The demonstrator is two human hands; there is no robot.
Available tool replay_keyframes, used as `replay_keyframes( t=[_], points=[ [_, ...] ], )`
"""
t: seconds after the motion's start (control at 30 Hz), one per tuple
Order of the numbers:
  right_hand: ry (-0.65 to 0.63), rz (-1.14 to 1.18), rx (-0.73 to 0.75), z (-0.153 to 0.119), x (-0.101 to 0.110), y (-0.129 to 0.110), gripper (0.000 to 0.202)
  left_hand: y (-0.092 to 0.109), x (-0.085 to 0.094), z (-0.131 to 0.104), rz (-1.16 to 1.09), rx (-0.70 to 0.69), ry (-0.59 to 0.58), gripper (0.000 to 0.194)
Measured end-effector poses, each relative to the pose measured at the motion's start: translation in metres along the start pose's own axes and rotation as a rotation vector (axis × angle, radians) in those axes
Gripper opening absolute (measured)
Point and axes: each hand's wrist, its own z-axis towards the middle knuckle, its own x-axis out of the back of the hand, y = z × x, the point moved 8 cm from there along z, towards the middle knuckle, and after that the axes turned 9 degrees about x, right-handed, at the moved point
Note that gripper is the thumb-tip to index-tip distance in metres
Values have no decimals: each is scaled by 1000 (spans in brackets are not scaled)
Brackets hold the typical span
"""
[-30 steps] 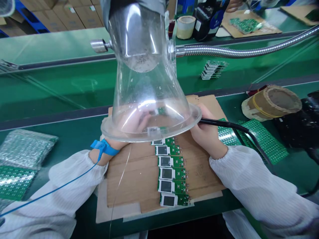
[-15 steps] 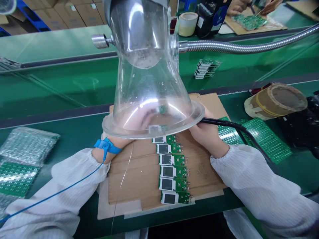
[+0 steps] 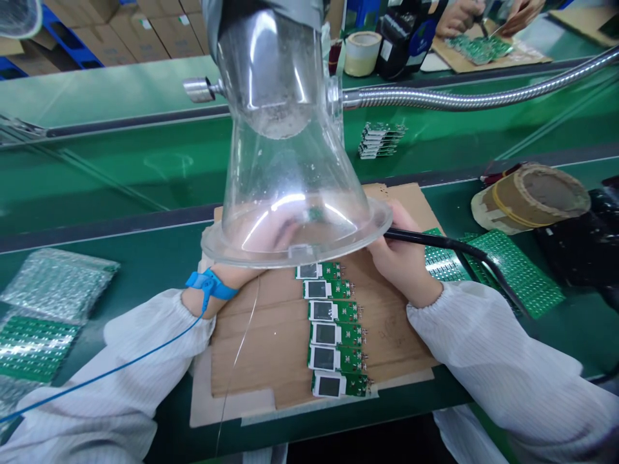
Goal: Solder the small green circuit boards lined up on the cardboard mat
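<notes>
Beneath a clear funnel-shaped fume hood (image 3: 294,167), my left hand (image 3: 265,235) shows blurred through the plastic, fingers bent together. A thin solder wire (image 3: 244,338) trails down from it; the grip itself is hard to see. On that wrist sits a blue strap (image 3: 210,283) with a cord. My right hand (image 3: 399,261) is closed round a soldering iron whose black cable (image 3: 435,240) runs off to the right; its tip is hidden by the hood. Several small green circuit boards with screens (image 3: 326,333) lie in a column on the cardboard (image 3: 261,361) between my forearms.
Green board panels (image 3: 517,270) and a cardboard tube (image 3: 532,196) stand at right. Bubble-wrapped panels (image 3: 58,283) lie at left. A board stack (image 3: 381,140) is beyond the hood, below a metal flexible hose (image 3: 449,96). A co-worker's hands (image 3: 459,16) work across the bench.
The view has shifted slightly, so the hood and background sit a little differently. Both hands stay in nearly the same place with the same grips.
</notes>
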Motion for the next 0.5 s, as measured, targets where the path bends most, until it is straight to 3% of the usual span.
replay_keyframes(
  t=[0.37,0.5],
  points=[
    [4,39,5,-2,-2,3,16,-1,1,0,-39,7,23,19],
    [123,33,-12,-2,19,-7,19,0,3,-5,-17,-5,47,24]
  ],
)
